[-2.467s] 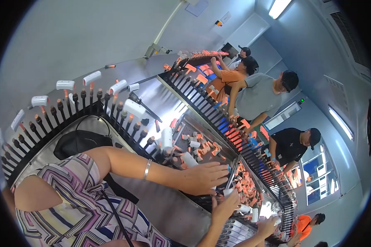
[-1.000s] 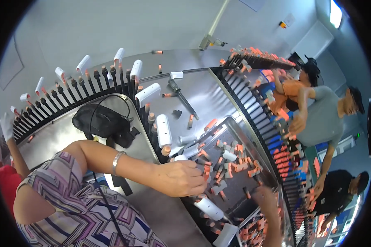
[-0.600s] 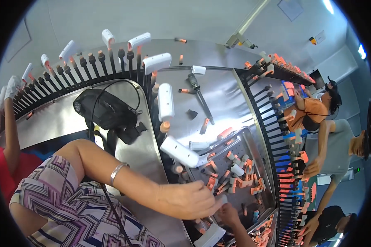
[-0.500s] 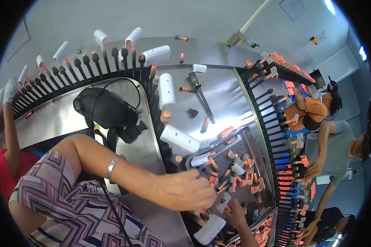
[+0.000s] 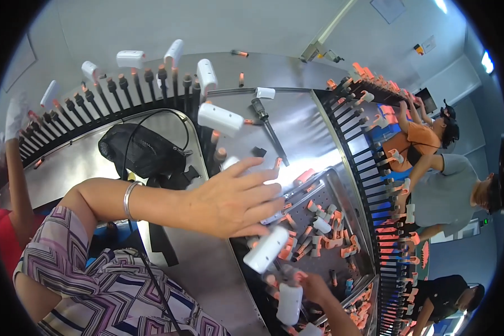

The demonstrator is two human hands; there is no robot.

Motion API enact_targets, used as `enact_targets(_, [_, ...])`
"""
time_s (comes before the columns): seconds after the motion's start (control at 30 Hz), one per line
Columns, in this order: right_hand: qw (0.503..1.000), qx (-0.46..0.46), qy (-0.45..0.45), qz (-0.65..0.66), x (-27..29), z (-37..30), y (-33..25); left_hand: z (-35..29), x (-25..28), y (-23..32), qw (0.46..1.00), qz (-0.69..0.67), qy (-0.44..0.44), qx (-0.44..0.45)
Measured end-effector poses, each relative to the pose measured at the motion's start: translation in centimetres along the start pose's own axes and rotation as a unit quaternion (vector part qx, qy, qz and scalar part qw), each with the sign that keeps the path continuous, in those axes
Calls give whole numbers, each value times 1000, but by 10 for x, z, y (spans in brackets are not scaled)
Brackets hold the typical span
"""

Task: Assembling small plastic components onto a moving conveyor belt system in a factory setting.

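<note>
My left hand, with a silver bracelet on its wrist, is spread open above the row of posts, palm down. Below its fingertips a white plastic cover sits tilted on a post. My right hand reaches in from the lower edge, its fingers drawn together at the row; what they pinch is blurred. Right beside it is another white cover. White covers with orange inner faces top several other posts, among them a white cover beyond my left hand.
A perforated metal tray holds several orange and grey pieces. A black-shafted screwdriver lies beyond it. A black bag rests on the metal table at left. Co-workers stand at the right-hand rack; a gloved hand works at far left.
My left hand has opened and moved up and left from the tray's near side. The white covers have shifted along with the row of posts. My right hand stays low.
</note>
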State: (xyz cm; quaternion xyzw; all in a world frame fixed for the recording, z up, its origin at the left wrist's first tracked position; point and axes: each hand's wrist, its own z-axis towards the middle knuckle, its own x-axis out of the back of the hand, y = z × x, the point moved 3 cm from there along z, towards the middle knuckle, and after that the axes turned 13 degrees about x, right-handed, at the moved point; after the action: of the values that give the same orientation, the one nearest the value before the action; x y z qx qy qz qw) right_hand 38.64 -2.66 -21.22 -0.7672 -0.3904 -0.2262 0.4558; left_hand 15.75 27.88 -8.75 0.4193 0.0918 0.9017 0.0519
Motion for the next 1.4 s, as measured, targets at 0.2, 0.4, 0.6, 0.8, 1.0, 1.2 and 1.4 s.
enact_targets(0.2, [922,-188,263,213,71,-106,-3,4,27,48,989,-127,-33,-72])
enact_targets(0.4, [845,-159,421,287,107,-192,-141,-4,59,79,969,-196,-63,-134])
enact_targets(0.6, [972,-7,235,23,30,-211,-322,-16,54,74,970,-162,-70,-169])
enact_targets(0.8, [923,-167,150,313,-167,-155,-337,-29,83,37,987,-100,24,-126])
enact_targets(1.0, [783,-285,240,498,-300,-132,-269,-39,140,36,978,-176,57,-92])
enact_targets(1.2, [752,-255,366,485,-312,-137,-263,-49,146,110,951,-251,22,-178])
enact_targets(1.4, [884,-326,322,93,-283,-158,-248,-46,73,119,983,-95,-124,-96])
